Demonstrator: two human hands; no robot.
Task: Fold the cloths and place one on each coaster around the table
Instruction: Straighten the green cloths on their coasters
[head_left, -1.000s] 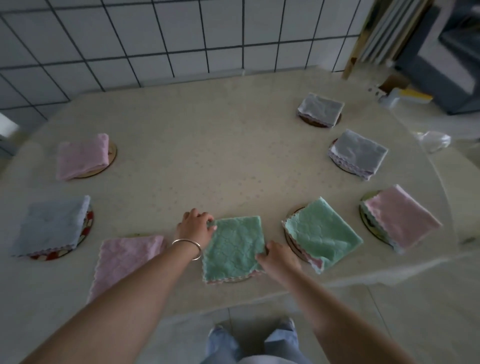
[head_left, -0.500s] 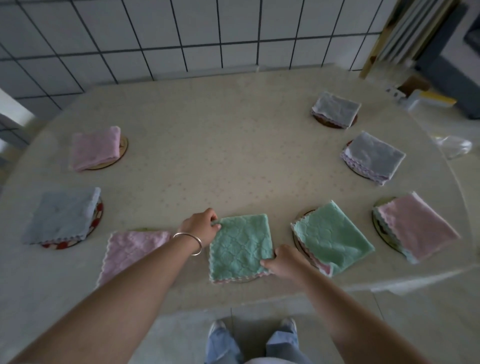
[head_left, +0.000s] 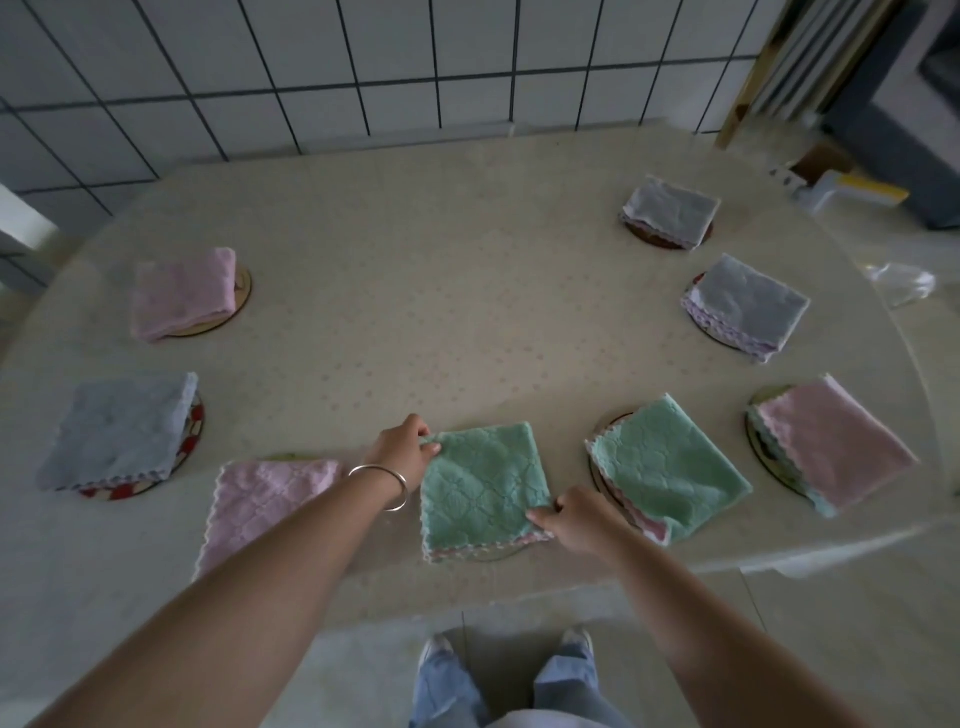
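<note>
You look to be on the placing step: the folded green cloth (head_left: 483, 486) at lower centre of the frame lies flat on the counter (head_left: 415, 322), over a coaster (head_left: 491, 553) of which only a dark sliver shows under its near edge. Judging by the seven other folded cloths already sitting on coasters round the counter, this may be the last one.

Your left hand (head_left: 401, 453) pinches the cloth's far left corner between thumb and curled fingers. Your right hand (head_left: 574, 519) pinches the near right corner, fingers curled round the edge. Both hands are grasping the cloth, neither is released, and the cloth looks pulled flat between them on the diagonal.

For your next move, I'd say little is left: square the cloth over the coaster if it sits off-centre, then let go with both hands without dragging the corners. The pink underlayer peeking out at the near edge suggests the fold could slide, so a straight lift of the fingers seems safest.

Its neighbours are close: a pink cloth (head_left: 265, 506) just left, partly behind your left forearm, and another green cloth (head_left: 670, 467) just right. Keep your wrists clear of both.
</note>
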